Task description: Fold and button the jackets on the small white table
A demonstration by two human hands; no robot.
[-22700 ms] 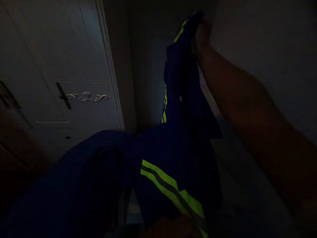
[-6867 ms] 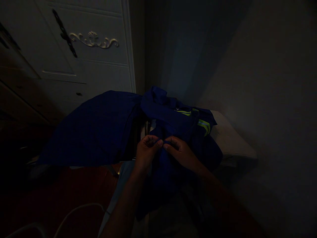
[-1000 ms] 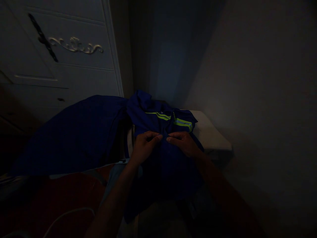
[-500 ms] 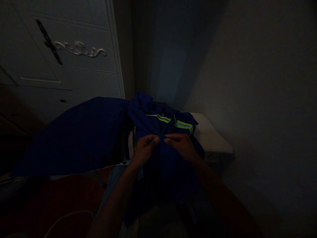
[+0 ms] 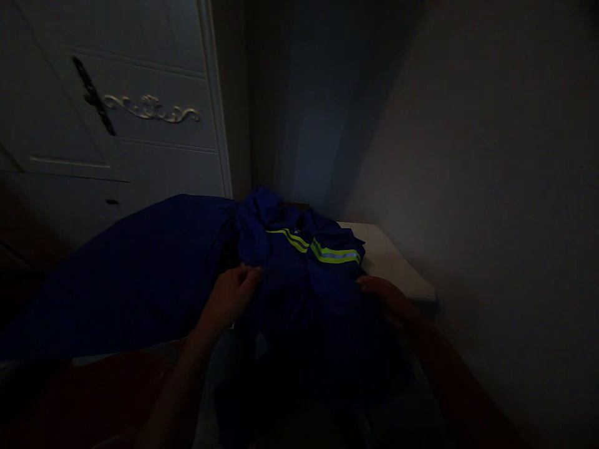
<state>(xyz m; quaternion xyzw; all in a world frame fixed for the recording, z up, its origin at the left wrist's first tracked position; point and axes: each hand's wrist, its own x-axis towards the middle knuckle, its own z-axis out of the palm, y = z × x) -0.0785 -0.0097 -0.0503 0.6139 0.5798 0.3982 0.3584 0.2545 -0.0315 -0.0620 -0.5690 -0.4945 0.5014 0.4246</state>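
Observation:
A dark blue work jacket with yellow-green and silver reflective stripes lies in front of me, its lower part lost in shadow. My left hand pinches the jacket's left side with thumb and fingers together. At the opposite side, my right hand has its fingers closed on the jacket's edge, just below the stripe; dim light hides part of the grip. The front of the jacket spreads between both hands. To the left, a wide piece of dark blue cloth stretches away from the jacket.
A pale, flat board sticks out from beneath the jacket on the right, close to the wall. Behind on the left stands a white door with a dark handle and scroll trim. Something red shows at lower left.
My hands were together pinching the middle of the jacket front; they have moved apart to its left and right sides. The jacket front lies more spread out now.

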